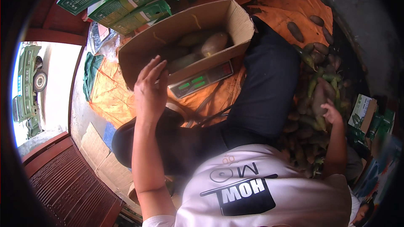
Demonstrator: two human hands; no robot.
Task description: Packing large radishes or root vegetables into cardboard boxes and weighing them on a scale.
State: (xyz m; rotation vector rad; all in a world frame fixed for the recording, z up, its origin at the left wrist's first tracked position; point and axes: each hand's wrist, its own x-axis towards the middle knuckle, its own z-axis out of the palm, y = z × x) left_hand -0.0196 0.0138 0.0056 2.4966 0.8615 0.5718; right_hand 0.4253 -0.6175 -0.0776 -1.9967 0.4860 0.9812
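My left hand [150, 85] is raised at the near left side of an open cardboard box [206, 65], fingers stretched out over its rim and nothing in them. Inside the box lie several plump, long brown and greenish fruits or tubers [214, 44]; the kind is unclear. Beneath the box sits a digital scale [202, 82] with a lit green display. On my right, my right hand [332, 114] reaches into a pile of similar brown and green produce [309, 122]. Its fingers are apart, beside a large brown piece [320, 94]; some fingers are hidden.
Green printed cartons [130, 10] stand at the far left. Orange sheeting [111, 94] covers part of the floor, with loose brown pieces [295, 31] at the far right. My bent leg [269, 80] lies between box and pile. Flattened cardboard [101, 151] and an open doorway are on the left.
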